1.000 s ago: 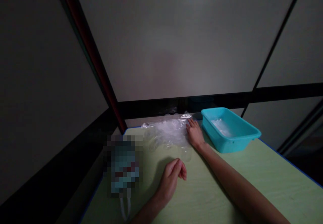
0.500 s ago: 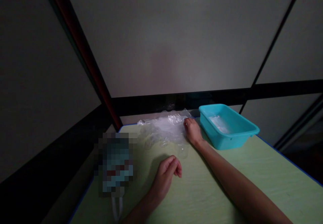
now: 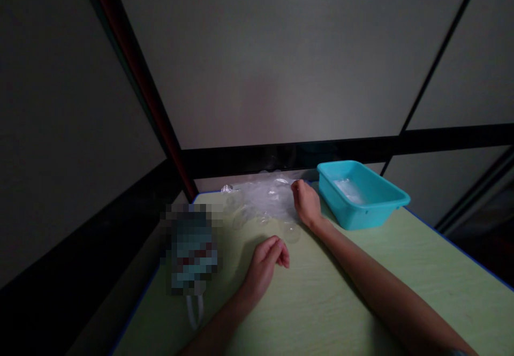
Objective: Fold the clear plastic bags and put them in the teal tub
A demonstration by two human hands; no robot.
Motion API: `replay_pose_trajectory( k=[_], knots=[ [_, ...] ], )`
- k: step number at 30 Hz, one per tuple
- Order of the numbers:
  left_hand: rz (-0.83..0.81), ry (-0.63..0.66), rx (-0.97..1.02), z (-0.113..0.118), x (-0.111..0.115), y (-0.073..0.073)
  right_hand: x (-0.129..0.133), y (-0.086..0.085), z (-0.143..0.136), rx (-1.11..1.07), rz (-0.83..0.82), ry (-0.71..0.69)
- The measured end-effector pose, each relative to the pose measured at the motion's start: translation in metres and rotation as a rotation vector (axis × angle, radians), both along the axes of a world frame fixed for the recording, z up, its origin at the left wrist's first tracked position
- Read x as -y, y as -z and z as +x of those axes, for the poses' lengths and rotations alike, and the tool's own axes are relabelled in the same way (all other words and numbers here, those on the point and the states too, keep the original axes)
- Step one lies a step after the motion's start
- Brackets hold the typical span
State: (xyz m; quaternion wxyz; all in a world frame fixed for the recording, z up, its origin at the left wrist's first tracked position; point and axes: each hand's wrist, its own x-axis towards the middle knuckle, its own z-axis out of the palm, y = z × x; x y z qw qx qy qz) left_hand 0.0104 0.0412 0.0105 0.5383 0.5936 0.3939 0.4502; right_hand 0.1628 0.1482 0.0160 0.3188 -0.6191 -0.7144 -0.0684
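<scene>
Right hand (image 3: 307, 204) pinches the edge of the clear plastic bag (image 3: 263, 198) beside the blue tub (image 3: 375, 211); left hand (image 3: 265, 267) rests loosely curled, empty, on the table (image 3: 341, 302).

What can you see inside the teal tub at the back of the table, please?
The teal tub holds something pale and shiny, perhaps clear plastic or water, toward its far end. Its near wall hides the closest part of the floor, so anything there is out of sight.

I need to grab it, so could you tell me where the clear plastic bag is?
At the table's far edge, centre of the head view: the clear plastic bag, under the right hand, left of the turquoise bin.
</scene>
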Motion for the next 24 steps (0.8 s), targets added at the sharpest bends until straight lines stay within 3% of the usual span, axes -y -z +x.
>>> replay_pose_trajectory(
  k=[24],
  knots=[
    [-0.005, -0.007, 0.011, -0.001, -0.002, 0.001, 0.018, -0.060, 0.000, -0.168, 0.270, -0.141]
  ],
)
